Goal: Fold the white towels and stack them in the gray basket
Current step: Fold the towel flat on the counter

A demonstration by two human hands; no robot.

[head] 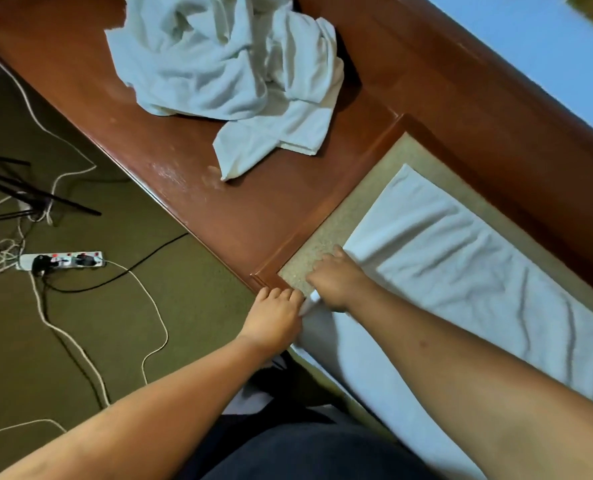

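Observation:
A white towel [461, 271] lies spread out and wrinkled along the beige inset panel [326, 233] of the wooden table. My left hand [274, 317] and my right hand [336, 282] meet at the towel's near corner by the table edge, and both pinch the cloth there. A heap of crumpled white towels [225, 67] rests further back on the table. No gray basket is in view.
The glossy wooden table [170, 157] runs diagonally across the view. On the olive carpet at the left lie a power strip [61, 260], white and black cables [76, 341] and dark stand legs [28, 195]. A pale wall [530, 53] borders the table at the upper right.

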